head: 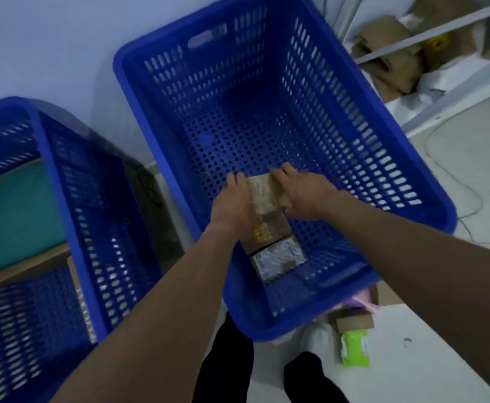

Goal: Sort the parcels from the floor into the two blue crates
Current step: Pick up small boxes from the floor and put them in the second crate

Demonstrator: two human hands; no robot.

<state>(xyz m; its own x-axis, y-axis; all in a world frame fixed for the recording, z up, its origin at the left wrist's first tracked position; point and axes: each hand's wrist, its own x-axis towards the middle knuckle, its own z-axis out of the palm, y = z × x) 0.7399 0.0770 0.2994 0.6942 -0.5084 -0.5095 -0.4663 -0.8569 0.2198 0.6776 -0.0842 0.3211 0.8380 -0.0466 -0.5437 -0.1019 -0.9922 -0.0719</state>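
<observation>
Both my hands reach down into the right blue crate [412,181]. My left hand [233,205] and my right hand [301,193] hold a brown cardboard parcel [267,193] from either side, fingers curled over its far edge. The parcel is wrapped in clear tape and carries a yellow mark and a white label [278,257] at its near end. It sits low inside the crate, near the perforated floor; contact with the floor cannot be told. The left blue crate [60,199] holds a teal parcel [14,216] and a brown box edge [22,269].
Loose parcels lie on the floor by the right crate's near corner: a green packet [354,349], a small brown box [354,319] and a pink item [363,301]. A white shelf [429,33] with cardboard stands at the top right. A cable [453,181] runs over the floor. My legs [226,365] stand below.
</observation>
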